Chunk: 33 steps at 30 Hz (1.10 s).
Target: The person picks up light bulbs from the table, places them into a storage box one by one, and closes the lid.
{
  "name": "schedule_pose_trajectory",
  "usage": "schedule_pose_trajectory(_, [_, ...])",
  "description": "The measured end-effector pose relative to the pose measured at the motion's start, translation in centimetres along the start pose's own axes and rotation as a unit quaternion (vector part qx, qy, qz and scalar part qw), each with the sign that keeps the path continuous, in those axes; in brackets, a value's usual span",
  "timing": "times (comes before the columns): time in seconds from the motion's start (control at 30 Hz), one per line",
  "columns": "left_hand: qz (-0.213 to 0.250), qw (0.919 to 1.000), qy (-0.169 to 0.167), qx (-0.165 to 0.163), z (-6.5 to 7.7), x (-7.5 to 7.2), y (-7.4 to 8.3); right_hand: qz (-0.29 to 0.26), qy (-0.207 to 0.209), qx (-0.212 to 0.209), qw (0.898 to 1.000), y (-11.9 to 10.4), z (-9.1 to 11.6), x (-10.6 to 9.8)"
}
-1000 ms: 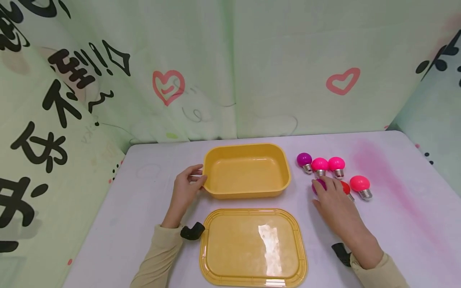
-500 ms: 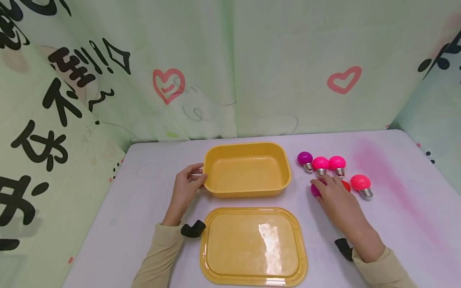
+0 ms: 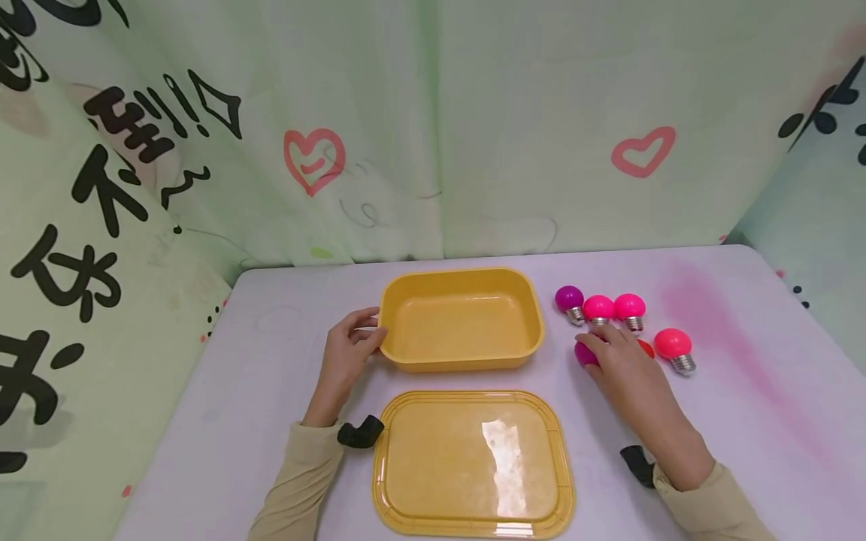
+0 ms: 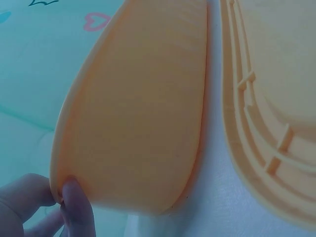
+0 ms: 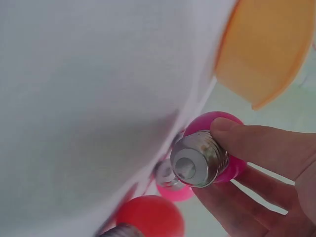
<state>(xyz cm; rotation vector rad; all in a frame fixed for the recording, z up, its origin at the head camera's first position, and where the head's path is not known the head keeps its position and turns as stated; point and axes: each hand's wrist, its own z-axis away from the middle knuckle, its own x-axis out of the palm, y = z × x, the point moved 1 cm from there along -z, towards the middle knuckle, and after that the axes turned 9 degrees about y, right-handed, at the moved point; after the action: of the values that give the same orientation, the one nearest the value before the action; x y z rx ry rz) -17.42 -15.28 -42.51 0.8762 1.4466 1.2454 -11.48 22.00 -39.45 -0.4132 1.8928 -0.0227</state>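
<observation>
At its left end, the yellow plastic box [image 3: 463, 319] is pinched at the rim by my left hand [image 3: 343, 362]. The left wrist view shows the thumb [image 4: 78, 210] against the box's outer wall [image 4: 138, 108]. On the right, my right hand [image 3: 632, 387] holds a purple light bulb [image 3: 585, 354] between thumb and fingers. Up close in the right wrist view, its silver screw base [image 5: 197, 160] points toward the camera. A red bulb [image 3: 646, 348] is partly hidden behind that hand. Around it lie another purple bulb [image 3: 570, 298], two pink bulbs [image 3: 598, 308] and a pinkish-red bulb [image 3: 673, 344].
A yellow lid [image 3: 473, 466] lies flat in front of the box, nearer to me. Both rest on a white-covered table [image 3: 237, 421] with a pink stain at the right. Pale green curtains [image 3: 528, 150] stand behind and along the sides.
My right fingers have closed around the purple bulb, which has shifted slightly left, away from the red one. The left hand and box have stayed in place.
</observation>
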Motion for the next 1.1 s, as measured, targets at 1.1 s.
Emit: schedule_pose_trajectory(1.1, [0.019,0.9997,-0.012,-0.001,0.1,-0.4,-0.2,-0.055,0.033,0.003,0.998,-4.4,-4.1,-2.0])
